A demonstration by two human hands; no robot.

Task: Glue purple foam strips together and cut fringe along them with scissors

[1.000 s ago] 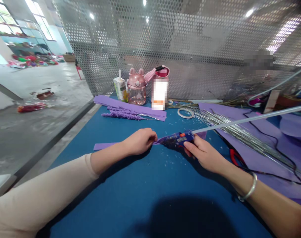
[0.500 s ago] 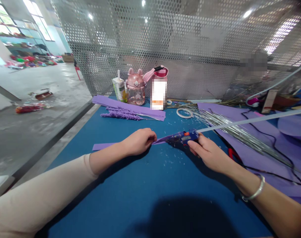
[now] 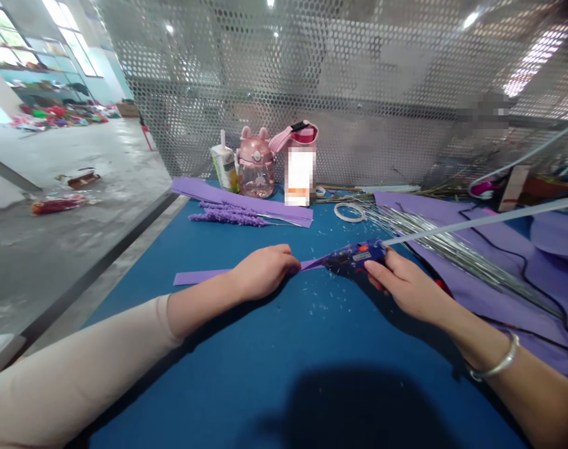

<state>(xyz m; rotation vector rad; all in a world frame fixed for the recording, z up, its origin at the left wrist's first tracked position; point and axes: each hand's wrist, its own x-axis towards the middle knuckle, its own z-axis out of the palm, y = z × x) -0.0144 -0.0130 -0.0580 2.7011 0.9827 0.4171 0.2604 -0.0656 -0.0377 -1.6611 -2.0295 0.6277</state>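
Note:
A long, narrow purple strip (image 3: pixel 202 277) runs across the blue table, and my left hand (image 3: pixel 265 272) pinches it with closed fingers. Beyond those fingers the strip looks twisted and reaches the front of a dark blue glue gun (image 3: pixel 356 257). My right hand (image 3: pixel 400 274) is wrapped round the gun's handle, with a long translucent glue stick (image 3: pixel 480 221) jutting out of its back. Whether the nozzle touches the strip is hard to make out. Behind my left hand lie fuzzy purple flower stems (image 3: pixel 230 214) beside wider purple strips (image 3: pixel 246 198).
At the back stand a drink carton (image 3: pixel 224 167), a pink-lidded bottle (image 3: pixel 256 165) and another pink bottle, partly blurred. A roll of tape (image 3: pixel 350 212) lies near a bundle of silvery wires (image 3: pixel 456 249) on purple sheets. A perforated metal panel (image 3: pixel 381 75) closes the rear.
My right hand has moved the glue gun slightly right. The left hand has also shifted a little right along the strip, still pinching it.

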